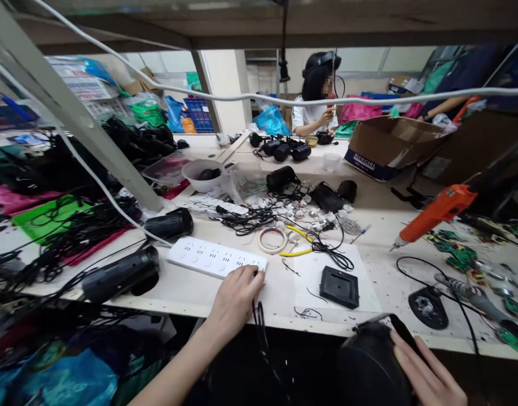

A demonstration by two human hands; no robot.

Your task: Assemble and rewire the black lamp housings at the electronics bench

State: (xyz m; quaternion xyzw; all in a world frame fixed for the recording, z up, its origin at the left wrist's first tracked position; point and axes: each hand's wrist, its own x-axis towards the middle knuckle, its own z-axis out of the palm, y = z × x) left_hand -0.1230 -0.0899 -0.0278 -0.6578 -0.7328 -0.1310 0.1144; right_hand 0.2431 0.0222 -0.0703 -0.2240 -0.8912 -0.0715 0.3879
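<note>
My left hand (236, 296) is closed on a black plug (255, 274) at the right end of a white power strip (208, 256). The fingers hide most of the plug, so how far it sits in the socket cannot be seen. A looped black cord (261, 330) hangs below that hand, over the table edge. At the lower right, my right hand (428, 369) grips a rounded black device (371, 361) in front of the table. Its underside is lost in the dark. Beyond it, a square black plastic part (339, 286) lies on a white sheet (367, 270).
Black cylindrical housings (121, 273) lie left of the strip. An orange electric screwdriver (439, 214) hangs at right, above green circuit boards (457, 251). Tape (272, 241), yellow-handled pliers (295, 252) and loose parts lie mid-table. A white cable (242, 98) crosses above; a person (314, 107) sits opposite.
</note>
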